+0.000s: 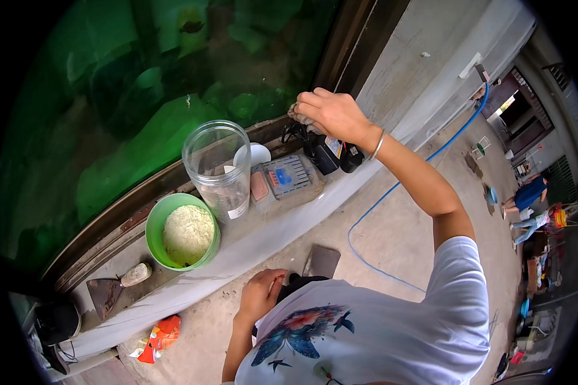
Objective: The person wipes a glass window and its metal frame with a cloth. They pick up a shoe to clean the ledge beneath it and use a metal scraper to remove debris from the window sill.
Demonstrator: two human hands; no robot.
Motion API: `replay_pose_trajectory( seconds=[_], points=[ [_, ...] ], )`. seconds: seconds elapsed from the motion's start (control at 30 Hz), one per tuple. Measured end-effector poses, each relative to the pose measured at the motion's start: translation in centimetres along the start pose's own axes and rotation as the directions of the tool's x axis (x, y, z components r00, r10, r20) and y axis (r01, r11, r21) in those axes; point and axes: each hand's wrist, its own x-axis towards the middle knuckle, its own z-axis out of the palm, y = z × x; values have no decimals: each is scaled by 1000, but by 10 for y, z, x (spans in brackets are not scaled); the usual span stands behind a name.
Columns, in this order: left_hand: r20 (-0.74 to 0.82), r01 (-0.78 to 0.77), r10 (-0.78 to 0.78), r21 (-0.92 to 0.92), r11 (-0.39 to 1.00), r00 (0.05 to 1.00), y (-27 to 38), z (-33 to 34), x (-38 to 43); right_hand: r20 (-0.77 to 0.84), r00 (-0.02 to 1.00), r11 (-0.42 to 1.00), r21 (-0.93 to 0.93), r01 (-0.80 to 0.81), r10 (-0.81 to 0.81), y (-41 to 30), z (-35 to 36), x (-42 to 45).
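Observation:
My right hand (330, 113) is shut on a crumpled grey-brown rag (298, 115), held against the lower corner of a green-tinted window pane (139, 106). Just below that hand, on the concrete sill (243, 233), lie a black power adapter (328, 156) with a coiled cord and a short black cylindrical object (352, 159). My left hand (261, 294) hangs near my waist with loosely bent fingers, thumb apart from them, and nothing visible in it. Left of the adapter sits a clear plastic case (291, 178) with grey and blue contents.
Along the sill stand a clear plastic jar (216, 163), a green tub (154, 240) of pale powder, a scraper (107, 293) and a black cap (57, 321). An orange packet (161, 337) lies on the floor. A blue hose (380, 202) crosses the floor. People (530, 195) are farther off.

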Motion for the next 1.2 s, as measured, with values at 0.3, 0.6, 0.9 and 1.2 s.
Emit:
replay_pose_trajectory(
  seconds=[0.3,0.6,0.9,1.2],
  points=[
    [-28,38,-38,-1,999,999,15,-9,-2,-566,816,991,22,-129,119,26,-74,86],
    [-117,45,-44,5,999,992,10,-11,-15,-149,980,991,-18,135,-136,-3,-22,45],
    [-146,71,-74,-24,997,986,4,-9,-15,-416,909,997,60,40,-11,16,-30,48],
    [-115,105,-105,-5,994,988,6,-16,-21,-325,938,993,-45,112,-120,6,-35,49]
  ],
)
